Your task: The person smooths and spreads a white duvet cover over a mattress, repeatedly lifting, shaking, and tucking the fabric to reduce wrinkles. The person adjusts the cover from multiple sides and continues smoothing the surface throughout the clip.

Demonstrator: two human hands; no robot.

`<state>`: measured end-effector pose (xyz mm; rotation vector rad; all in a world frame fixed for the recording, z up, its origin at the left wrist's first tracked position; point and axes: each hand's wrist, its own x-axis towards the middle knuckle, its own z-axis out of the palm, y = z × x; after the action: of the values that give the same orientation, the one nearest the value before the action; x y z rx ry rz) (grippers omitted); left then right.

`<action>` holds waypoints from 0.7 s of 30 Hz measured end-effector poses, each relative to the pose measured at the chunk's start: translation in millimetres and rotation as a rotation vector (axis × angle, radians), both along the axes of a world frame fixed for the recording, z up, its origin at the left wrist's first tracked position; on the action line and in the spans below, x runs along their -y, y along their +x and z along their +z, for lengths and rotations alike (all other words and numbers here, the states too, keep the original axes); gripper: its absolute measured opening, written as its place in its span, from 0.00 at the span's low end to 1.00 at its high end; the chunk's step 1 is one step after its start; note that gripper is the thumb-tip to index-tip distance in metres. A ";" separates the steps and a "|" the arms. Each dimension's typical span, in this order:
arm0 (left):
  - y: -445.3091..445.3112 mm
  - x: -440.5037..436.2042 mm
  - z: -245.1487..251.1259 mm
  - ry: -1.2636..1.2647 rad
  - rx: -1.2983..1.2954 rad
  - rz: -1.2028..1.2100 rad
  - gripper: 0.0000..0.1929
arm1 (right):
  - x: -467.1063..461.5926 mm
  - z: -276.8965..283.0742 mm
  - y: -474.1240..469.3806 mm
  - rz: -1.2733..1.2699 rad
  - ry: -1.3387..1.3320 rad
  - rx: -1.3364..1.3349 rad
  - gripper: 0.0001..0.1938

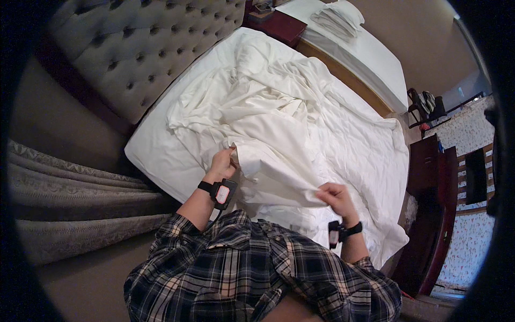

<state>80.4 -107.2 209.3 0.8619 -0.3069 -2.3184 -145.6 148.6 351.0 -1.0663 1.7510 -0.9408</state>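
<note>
A white cloth sheet or cover [277, 161] lies in loose folds over the bed, its near edge lifted between my two hands. My left hand [223, 164] pinches that edge at a corner-like end, close to the middle of the picture. Further right, my right hand [337, 197] grips the same edge, slightly blurred. Between them the fabric hangs in a shallow fold. Crumpled white bedding [261, 92] is heaped towards the headboard. Under it shows the white-covered mattress [157, 145] at its left corner. Both wrists carry strapped black devices.
A tufted grey headboard [157, 52] borders the bed at upper left. Long grey curtains [88, 201] hang at left. Beyond a dark red nightstand [281, 26] stands a second bed [374, 60] with folded linen [336, 20]. Dark wooden furniture [422, 217] stands at right.
</note>
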 end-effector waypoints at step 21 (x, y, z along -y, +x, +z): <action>44.6 -49.4 -15.8 -0.021 0.324 -0.811 0.19 | 151.9 -139.7 72.1 0.175 0.186 0.238 0.15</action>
<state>125.0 -57.7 193.5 1.2719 -0.9671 -2.8715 -73.5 -3.3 211.3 -0.9299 1.4923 -0.7473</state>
